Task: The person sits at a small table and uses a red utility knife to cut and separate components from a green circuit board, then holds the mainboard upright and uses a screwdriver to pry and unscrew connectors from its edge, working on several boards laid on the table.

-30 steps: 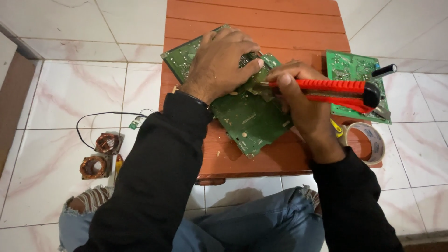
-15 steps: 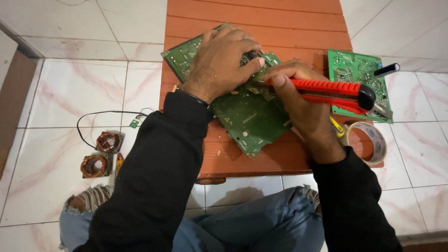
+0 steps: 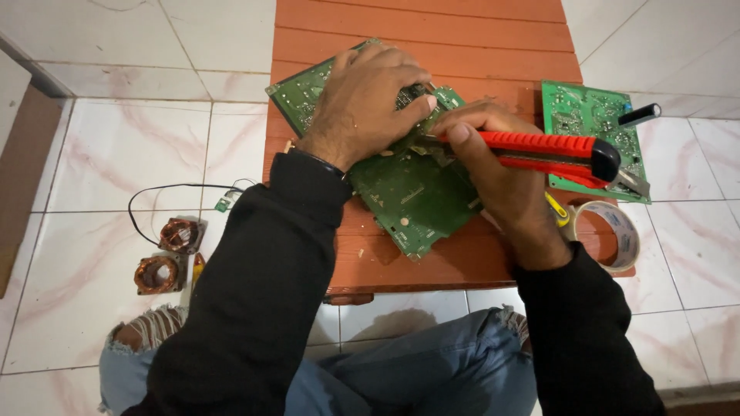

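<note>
cutter [image 3: 551, 150] in right hand [image 3: 501, 166] grip, tip on circuit board [image 3: 408, 192]

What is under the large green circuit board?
The large green circuit board lies on the orange wooden table. The left hand presses it down; anything beneath the board is covered.

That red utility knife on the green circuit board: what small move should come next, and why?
Probably a short, careful pry with the red utility knife: its tip meets the large green circuit board beside the left hand pressing it down, while the right hand grips the handle.
</note>
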